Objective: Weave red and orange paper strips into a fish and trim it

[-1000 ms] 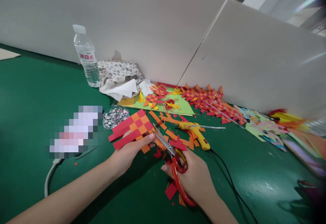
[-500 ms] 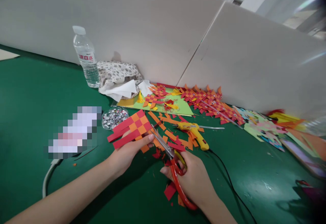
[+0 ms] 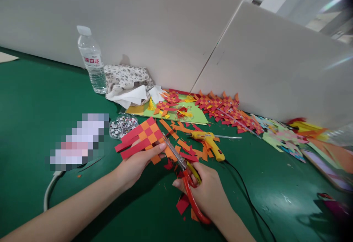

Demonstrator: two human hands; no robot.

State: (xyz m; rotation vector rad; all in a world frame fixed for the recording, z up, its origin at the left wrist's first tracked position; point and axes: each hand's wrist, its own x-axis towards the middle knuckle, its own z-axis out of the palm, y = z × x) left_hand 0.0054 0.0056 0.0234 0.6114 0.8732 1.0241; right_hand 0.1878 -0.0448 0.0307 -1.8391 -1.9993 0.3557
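A woven red and orange paper piece (image 3: 150, 133), checkered at one end with loose red strips to the left, is pinched in my left hand (image 3: 138, 166). The thumb lies along its lower edge. My right hand (image 3: 208, 187) grips scissors (image 3: 190, 187) with red handles. Their metal blades point up and left and meet the paper's right edge beside my left thumb. Orange and red paper scraps (image 3: 187, 146) lie behind and beneath the scissors. Just beyond sits a yellow glue gun (image 3: 208, 141) with a clear stick in its back end.
A water bottle (image 3: 92, 65) and a patterned tissue pouch (image 3: 128, 80) stand by the grey partition (image 3: 154, 32). Nearer are a dish of googly eyes (image 3: 123, 126) and a blurred-out device (image 3: 79, 139) on a cable. Finished woven paper fish (image 3: 220, 104) pile along the back. The glue gun's black cord (image 3: 249, 201) trails right.
The scissor blades look a little more closed at the paper's edge. Both hands keep their holds, and the whole view has shifted slightly.
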